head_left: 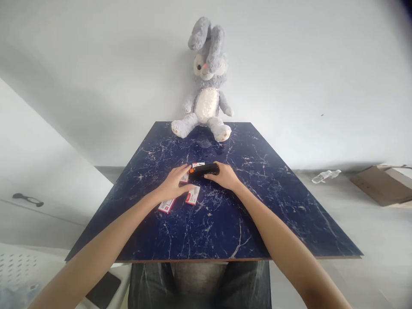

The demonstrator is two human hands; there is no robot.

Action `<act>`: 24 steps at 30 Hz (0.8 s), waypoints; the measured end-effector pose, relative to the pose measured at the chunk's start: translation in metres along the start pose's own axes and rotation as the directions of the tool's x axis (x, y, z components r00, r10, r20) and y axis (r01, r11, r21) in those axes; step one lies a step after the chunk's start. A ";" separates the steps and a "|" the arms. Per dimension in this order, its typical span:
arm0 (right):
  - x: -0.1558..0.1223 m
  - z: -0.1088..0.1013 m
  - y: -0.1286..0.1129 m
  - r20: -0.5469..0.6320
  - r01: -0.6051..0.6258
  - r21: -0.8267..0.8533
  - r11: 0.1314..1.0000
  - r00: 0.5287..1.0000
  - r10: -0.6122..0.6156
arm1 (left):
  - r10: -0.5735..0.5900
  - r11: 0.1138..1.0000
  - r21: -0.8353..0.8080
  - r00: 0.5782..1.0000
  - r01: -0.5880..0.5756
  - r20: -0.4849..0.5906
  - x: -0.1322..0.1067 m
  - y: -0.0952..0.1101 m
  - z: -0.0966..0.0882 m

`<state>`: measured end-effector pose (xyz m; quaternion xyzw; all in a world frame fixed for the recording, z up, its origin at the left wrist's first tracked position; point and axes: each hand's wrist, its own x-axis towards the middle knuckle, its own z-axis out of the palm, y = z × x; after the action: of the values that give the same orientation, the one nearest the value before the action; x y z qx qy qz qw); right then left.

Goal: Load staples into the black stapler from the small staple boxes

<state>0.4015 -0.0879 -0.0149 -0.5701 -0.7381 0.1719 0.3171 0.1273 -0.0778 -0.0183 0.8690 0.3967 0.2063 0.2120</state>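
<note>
A black stapler (206, 170) with an orange part at its left end is held over the middle of the table. My right hand (226, 175) grips its right end, thumb in front and fingers behind. My left hand (175, 185) is open at the other end, thumb and fingers apart; whether its fingertips touch the stapler I cannot tell. Around that hand lie small red-and-white boxes: one box (192, 195) below the thumb, another box (166, 206) partly under the wrist, a third box (184, 177) between the fingers. Behind the stapler shows a further box (197, 164), partly covered.
A grey plush rabbit (207, 105) sits at the far edge of the dark blue marbled table (219, 227), against the wall. On the floor to the right are a plastic bottle (322, 176) and a cardboard box (370, 184). A white cabinet (38, 163) stands at left.
</note>
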 end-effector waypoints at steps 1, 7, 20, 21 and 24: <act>-0.001 -0.002 0.000 0.036 0.015 0.020 1.000 0.999 -0.015 | 0.010 1.000 0.007 0.998 -0.009 -0.069 0.001 0.001 0.001; -0.002 -0.017 0.006 0.185 0.090 0.112 0.990 0.977 -0.110 | 0.085 0.996 0.048 0.964 -0.075 -0.253 0.006 -0.003 -0.006; -0.001 -0.068 0.024 0.274 -0.003 -0.123 0.992 0.961 0.037 | -0.003 0.995 -0.094 0.975 -0.018 -0.221 0.009 -0.004 -0.010; -0.002 -0.071 0.022 0.210 0.019 -0.169 0.985 0.977 0.017 | -0.051 0.988 -0.151 0.972 0.016 -0.229 0.010 -0.007 -0.010; -0.007 -0.060 -0.001 0.008 0.155 -0.203 0.967 0.988 -0.157 | -0.214 0.938 -0.321 0.945 0.128 -0.247 0.012 -0.016 -0.009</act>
<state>0.4419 -0.1014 0.0286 -0.5403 -0.7931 0.0678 0.2729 0.1198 -0.0570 -0.0173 0.7506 0.4612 0.3650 0.3012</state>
